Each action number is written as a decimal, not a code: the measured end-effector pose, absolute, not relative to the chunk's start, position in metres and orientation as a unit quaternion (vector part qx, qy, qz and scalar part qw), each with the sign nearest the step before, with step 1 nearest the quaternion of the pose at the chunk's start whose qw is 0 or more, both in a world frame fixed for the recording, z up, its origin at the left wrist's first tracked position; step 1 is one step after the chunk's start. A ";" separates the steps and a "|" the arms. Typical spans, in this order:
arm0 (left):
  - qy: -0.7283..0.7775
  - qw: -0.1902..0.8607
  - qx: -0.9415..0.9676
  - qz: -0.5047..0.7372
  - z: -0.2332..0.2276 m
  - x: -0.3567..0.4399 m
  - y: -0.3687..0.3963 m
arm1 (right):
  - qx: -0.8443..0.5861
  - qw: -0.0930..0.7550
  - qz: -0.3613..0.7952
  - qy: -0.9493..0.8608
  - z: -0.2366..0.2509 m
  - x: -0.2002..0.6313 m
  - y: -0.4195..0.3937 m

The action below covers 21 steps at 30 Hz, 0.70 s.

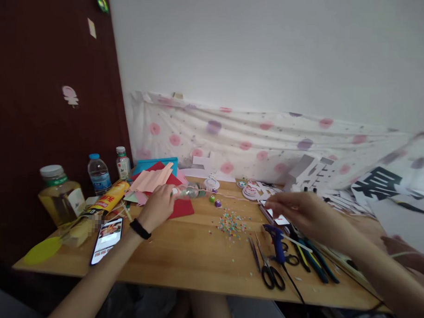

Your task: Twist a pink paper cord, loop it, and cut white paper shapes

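My left hand (pixel 161 204), with a black band at the wrist, is closed at the white-capped end of a small clear bottle (pixel 192 191) lying sideways above the papers. From near the bottle a thin pink cord (pixel 231 196) stretches right, toward my right hand (pixel 295 209). That hand's fingers are bent and pressed together, and the cord seems to reach their tips. Below the cord sit small purple and green beads (pixel 212 199). A scatter of tiny coloured beads (pixel 232 224) lies on the wooden table (pixel 181 255) between my hands.
Scissors (pixel 272 274), tweezers (pixel 254 254), a blue glue gun (pixel 277 238) and pliers (pixel 316 262) lie at right. Bottles (pixel 99 173), a yellow packet (pixel 109 197) and a phone (pixel 107 239) are at left. Coloured papers (pixel 184 208) lie under my left hand. Another person's hand (pixel 406 254) shows far right.
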<state>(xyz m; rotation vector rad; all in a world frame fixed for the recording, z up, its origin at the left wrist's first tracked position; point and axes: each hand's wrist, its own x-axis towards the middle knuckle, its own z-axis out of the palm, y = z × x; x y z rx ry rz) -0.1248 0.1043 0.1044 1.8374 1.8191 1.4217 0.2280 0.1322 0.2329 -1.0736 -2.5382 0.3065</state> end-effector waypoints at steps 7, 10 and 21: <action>0.540 0.162 0.464 0.683 0.105 -0.116 0.112 | -0.400 0.221 0.249 -0.854 0.149 0.217 0.104; 0.463 0.274 0.456 0.709 0.111 -0.103 0.100 | -0.377 0.232 0.338 -0.831 0.123 0.222 0.115; 0.378 0.473 0.671 0.428 0.133 -0.082 0.059 | -0.368 0.138 0.448 -0.803 0.150 0.259 0.188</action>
